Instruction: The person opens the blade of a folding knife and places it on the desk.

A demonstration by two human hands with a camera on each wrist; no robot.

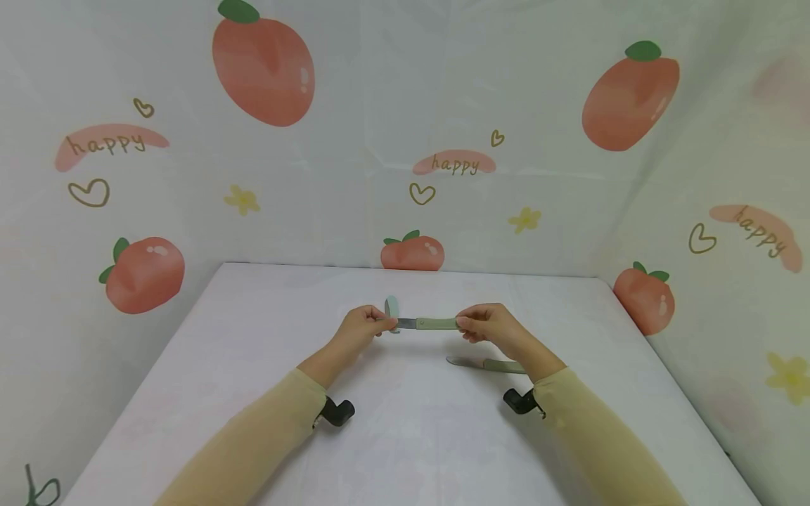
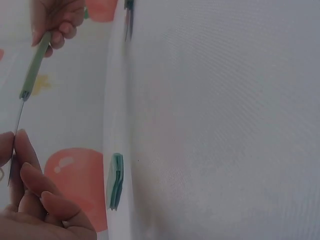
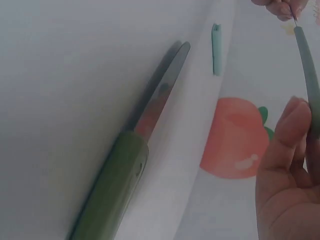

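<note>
Above the table, both hands hold a green-handled folding knife (image 1: 436,324) level between them. My left hand (image 1: 362,329) pinches the blade (image 2: 18,117) between thumb and finger. The far end of the handle (image 2: 35,70) is gripped by my right hand (image 1: 496,327). A second green-handled knife (image 3: 117,175) lies on the table below the right hand, blade pointing left; in the head view the right wrist covers the end of its handle. Behind the left fingers, a small mint-green slotted piece (image 2: 115,181) rests on the table; its kind is unclear.
The white table (image 1: 392,443) meets a printed curtain (image 1: 354,211) at its back and sides. Small black cameras are strapped at the left cuff (image 1: 337,412) and the right cuff (image 1: 520,401).
</note>
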